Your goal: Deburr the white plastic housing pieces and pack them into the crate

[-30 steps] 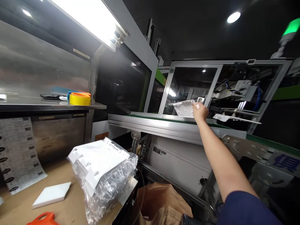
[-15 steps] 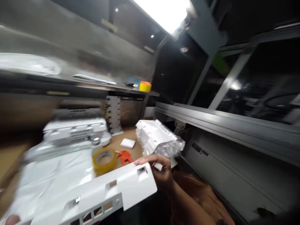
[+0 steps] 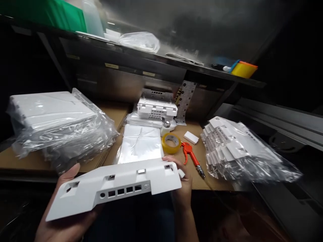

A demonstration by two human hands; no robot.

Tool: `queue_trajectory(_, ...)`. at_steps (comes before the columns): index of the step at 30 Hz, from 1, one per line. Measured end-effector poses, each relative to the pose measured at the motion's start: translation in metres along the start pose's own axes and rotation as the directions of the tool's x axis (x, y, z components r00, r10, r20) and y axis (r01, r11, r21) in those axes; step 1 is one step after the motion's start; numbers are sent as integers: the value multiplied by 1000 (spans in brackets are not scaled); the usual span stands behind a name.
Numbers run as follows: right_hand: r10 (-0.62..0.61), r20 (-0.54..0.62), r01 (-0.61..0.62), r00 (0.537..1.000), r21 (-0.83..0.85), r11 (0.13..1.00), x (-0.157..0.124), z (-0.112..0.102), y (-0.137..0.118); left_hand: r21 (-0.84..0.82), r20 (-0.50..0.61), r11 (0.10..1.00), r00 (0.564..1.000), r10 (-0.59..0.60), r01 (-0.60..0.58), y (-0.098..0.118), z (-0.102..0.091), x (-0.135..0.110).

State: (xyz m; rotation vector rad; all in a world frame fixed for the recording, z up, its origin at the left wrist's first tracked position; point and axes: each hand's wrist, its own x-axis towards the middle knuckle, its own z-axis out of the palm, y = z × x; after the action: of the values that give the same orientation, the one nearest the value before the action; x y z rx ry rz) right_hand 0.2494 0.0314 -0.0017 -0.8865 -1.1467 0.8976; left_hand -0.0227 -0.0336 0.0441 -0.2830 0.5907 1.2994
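Observation:
A white plastic housing [image 3: 118,188] with a row of square port holes and one round hole spans the space between my hands. My left hand [image 3: 68,215] is closed on its left end, thumb on top and fingers underneath. At the right end my right hand [image 3: 183,188] grips the housing from behind, most fingers hidden. A small white piece [image 3: 181,173] shows by that hand; I cannot tell what it is. Just beyond the housing lie a stack of clear plastic bags [image 3: 141,143], a yellow tape roll [image 3: 165,148] and a red air blow gun [image 3: 189,153].
Bagged white panels [image 3: 52,111] are piled at left, more bagged white housings [image 3: 227,141] at right. Behind stand stacked white housings [image 3: 157,109], a small pump bottle [image 3: 166,127] and a white block [image 3: 191,137]. A shelf [image 3: 136,53] crosses the back, holding a yellow container [image 3: 243,69].
My view has swung left and down, bringing the left pile and my left hand into sight. Both hands still hold the housing, now more level.

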Motion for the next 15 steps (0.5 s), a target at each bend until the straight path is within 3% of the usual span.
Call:
queue_trajectory(4,104,-17,-104,994,12,995,-3,-3,7,20,-18,994,994,103,-103,-12,10,-1)
queue_trajectory(9,176,-13,-175,984,32,984,-2,-12,10,7,-41,993,992,119,-119,-24,13,3)
queue_trajectory(15,119,2,-119,993,33,992,-3,-17,16,37,-19,998,998,53,-53,-30,13,-4)
